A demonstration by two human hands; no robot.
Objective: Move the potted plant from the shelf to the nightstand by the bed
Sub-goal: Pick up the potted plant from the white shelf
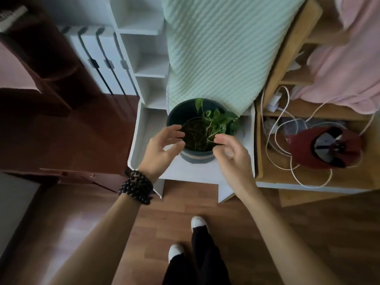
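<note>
A potted plant (197, 128), in a dark teal pot with a pale band and a few green leaves, stands on a white shelf ledge (191, 171) under a hanging mint-green blanket. My left hand (164, 149), with a dark bead bracelet on the wrist, hovers at the pot's left rim with fingers spread. At the pot's right rim my right hand (232, 155) has its fingers curled and apart, and nothing is in it. Neither hand grips the pot. A wooden nightstand (271, 161) stands right of the white shelf.
A mint-green blanket (222, 50) drapes down to the pot's back edge. On the nightstand lie a red cap (327, 149) and a white cable (292, 169). Pink bedding (345, 62) sits at the upper right. Dark wooden furniture (51, 120) stands on the left, above a wooden floor.
</note>
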